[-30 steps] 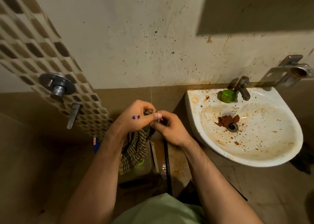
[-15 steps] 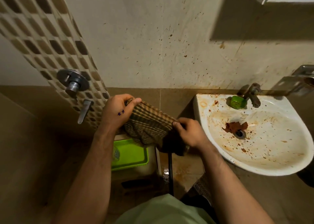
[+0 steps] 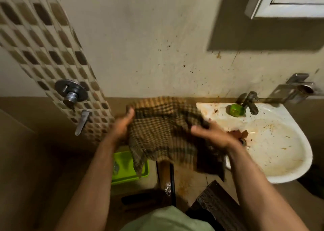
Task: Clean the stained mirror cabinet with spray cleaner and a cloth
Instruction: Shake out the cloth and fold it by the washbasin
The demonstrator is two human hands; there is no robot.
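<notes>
Fingers on my left hand (image 3: 122, 124) close with the thumb on the left edge of the cloth (image 3: 163, 132); blur hides the exact grip. Right hand (image 3: 213, 136) fingers curl into the right edge. Cloth hangs spread between both hands at frame centre, lower hem loose over the green tray (image 3: 128, 177). Cabinet (image 3: 280, 8) sits at upper right, well apart, above the sink (image 3: 289, 160). Step in hand, as I judge it: open and refold the cloth. Procedure: hold both edges level, fold to a flat pad, guard the hem from the stained sink rim, then raise it to the cabinet. No spray cleaner is identifiable in view.
</notes>
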